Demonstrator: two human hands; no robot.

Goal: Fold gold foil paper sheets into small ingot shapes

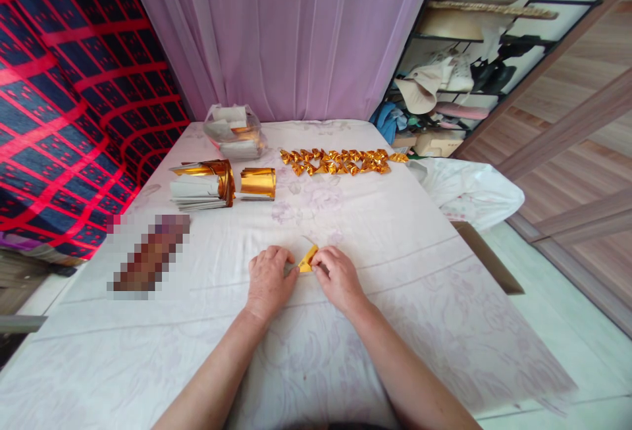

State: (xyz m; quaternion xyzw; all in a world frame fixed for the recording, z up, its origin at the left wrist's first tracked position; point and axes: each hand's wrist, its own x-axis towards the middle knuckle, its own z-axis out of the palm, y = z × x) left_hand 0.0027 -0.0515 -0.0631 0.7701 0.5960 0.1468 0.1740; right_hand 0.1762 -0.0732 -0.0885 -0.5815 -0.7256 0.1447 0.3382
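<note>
A small piece of gold foil paper, folded to a pointed shape, lies between my hands over the middle of the table. My left hand has its thumb at the paper's lower left corner, with the fingers bent and resting by the cloth. On the other side, my right hand pinches the paper's right edge between thumb and fingers. Farther back is a double row of folded gold paper pieces. Left of that row stand a small stack of gold foil sheets and a larger fanned stack of sheets.
A floral cloth covers the table. At its back left stands a clear plastic bag with more sheets. A blurred-out item lies on the left. Beyond the right edge are a white bag and a loaded shelf.
</note>
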